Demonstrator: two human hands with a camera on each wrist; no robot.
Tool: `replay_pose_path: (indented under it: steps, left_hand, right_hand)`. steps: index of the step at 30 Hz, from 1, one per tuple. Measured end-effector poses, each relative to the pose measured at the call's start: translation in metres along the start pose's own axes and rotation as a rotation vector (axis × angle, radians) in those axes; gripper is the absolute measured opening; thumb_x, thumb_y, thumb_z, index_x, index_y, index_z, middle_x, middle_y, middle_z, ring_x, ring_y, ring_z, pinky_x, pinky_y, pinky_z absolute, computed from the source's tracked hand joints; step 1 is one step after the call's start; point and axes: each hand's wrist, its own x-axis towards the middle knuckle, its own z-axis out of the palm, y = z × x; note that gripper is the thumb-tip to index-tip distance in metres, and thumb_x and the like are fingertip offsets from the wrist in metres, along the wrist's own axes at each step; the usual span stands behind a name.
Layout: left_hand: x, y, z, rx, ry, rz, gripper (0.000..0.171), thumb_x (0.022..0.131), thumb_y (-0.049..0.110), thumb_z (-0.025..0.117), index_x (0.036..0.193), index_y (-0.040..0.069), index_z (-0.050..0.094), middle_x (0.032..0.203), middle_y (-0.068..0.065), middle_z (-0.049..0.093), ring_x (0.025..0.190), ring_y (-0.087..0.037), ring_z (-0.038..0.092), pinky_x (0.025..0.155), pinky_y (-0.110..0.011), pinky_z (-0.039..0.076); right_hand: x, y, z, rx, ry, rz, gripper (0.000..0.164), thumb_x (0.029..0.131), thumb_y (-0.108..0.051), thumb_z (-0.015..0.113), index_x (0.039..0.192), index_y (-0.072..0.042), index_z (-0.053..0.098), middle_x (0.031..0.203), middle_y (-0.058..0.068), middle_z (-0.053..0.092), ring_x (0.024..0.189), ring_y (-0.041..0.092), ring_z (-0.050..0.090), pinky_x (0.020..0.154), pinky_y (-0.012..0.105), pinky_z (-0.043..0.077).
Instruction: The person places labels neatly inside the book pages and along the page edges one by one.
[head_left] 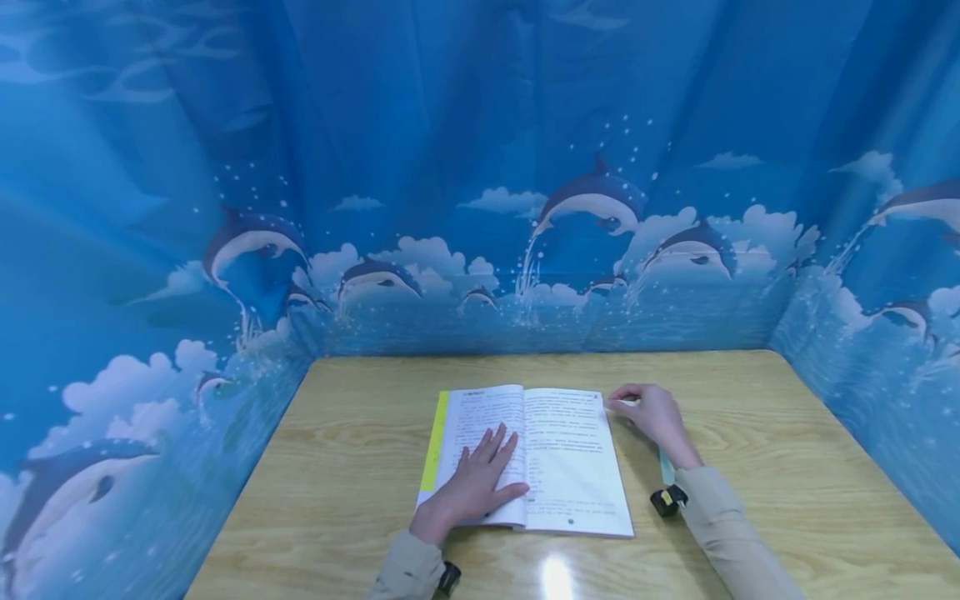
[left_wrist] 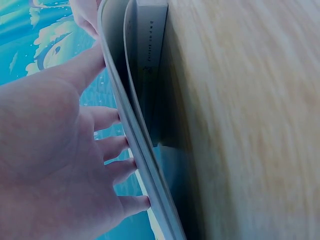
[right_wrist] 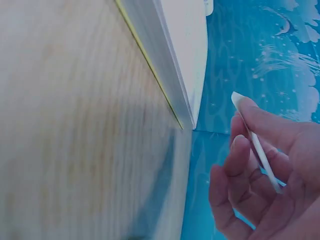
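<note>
An open book (head_left: 573, 475) lies on the wooden table, printed pages facing up and a yellow strip along its left edge. My left hand (head_left: 480, 483) rests on the left page, fingers spread and thumb across the fold. In the left wrist view that hand (left_wrist: 60, 145) touches the page with straight fingertips. Just off the book's upper right corner, my right hand (head_left: 656, 417) pinches a thin, flat pale strip (right_wrist: 262, 157) between thumb and fingers. A light green piece (head_left: 666, 467) shows by the right wrist; whether it belongs to the strip I cannot tell.
The wooden table (head_left: 360, 433) has a blue dolphin-print curtain (head_left: 450, 317) round its back and sides. Each wrist wears a small black camera, such as the one on the right wrist (head_left: 667, 500). Light glares off the table's front.
</note>
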Motion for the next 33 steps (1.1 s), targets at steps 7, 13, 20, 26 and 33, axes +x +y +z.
replay_pose_path:
  steps: [7, 13, 20, 26, 33]
  left_hand:
    - [-0.001, 0.0, 0.0, 0.005, 0.006, 0.011, 0.078, 0.101, 0.054, 0.053, 0.162, 0.014, 0.024, 0.17, -0.011, 0.011, 0.156, -0.032, 0.01, 0.122, -0.064, 0.014]
    - [-0.001, 0.001, -0.001, 0.004, 0.003, 0.011, 0.079, 0.101, 0.054, 0.053, 0.162, 0.013, 0.024, 0.17, -0.011, 0.011, 0.156, -0.032, 0.011, 0.122, -0.064, 0.013]
    - [0.0, 0.001, -0.001, 0.0, 0.005, 0.002, 0.08, 0.101, 0.055, 0.053, 0.162, 0.014, 0.024, 0.17, -0.01, 0.01, 0.156, -0.031, 0.01, 0.122, -0.064, 0.012]
    - [0.0, 0.001, -0.001, 0.0, -0.003, -0.005, 0.08, 0.101, 0.056, 0.052, 0.163, 0.016, 0.022, 0.17, -0.01, 0.009, 0.156, -0.03, 0.009, 0.122, -0.063, 0.011]
    - [0.002, 0.001, -0.001, 0.0, -0.007, -0.016, 0.079, 0.101, 0.057, 0.051, 0.163, 0.017, 0.022, 0.171, -0.008, 0.008, 0.157, -0.029, 0.007, 0.123, -0.062, 0.01]
  right_hand:
    - [0.016, 0.0, 0.006, -0.034, -0.086, 0.064, 0.025, 0.089, -0.029, 0.079, 0.101, -0.007, 0.078, 0.102, 0.013, 0.076, 0.078, 0.023, 0.062, 0.068, 0.035, 0.046]
    - [0.021, 0.001, 0.009, -0.027, -0.135, 0.119, 0.026, 0.086, -0.026, 0.082, 0.103, -0.006, 0.077, 0.102, 0.013, 0.074, 0.081, 0.023, 0.059, 0.067, 0.033, 0.042]
    - [0.022, 0.0, 0.008, -0.039, -0.166, 0.118, 0.024, 0.087, -0.024, 0.081, 0.101, -0.005, 0.076, 0.092, 0.01, 0.071, 0.076, 0.022, 0.059, 0.064, 0.032, 0.044]
    - [0.023, 0.001, 0.009, -0.054, -0.162, 0.059, 0.017, 0.087, -0.023, 0.081, 0.096, -0.009, 0.076, 0.093, 0.007, 0.071, 0.077, 0.02, 0.058, 0.064, 0.031, 0.042]
    - [0.026, 0.003, 0.011, -0.039, -0.156, 0.037, 0.011, 0.086, -0.02, 0.081, 0.091, -0.013, 0.075, 0.091, 0.005, 0.071, 0.075, 0.02, 0.058, 0.064, 0.032, 0.04]
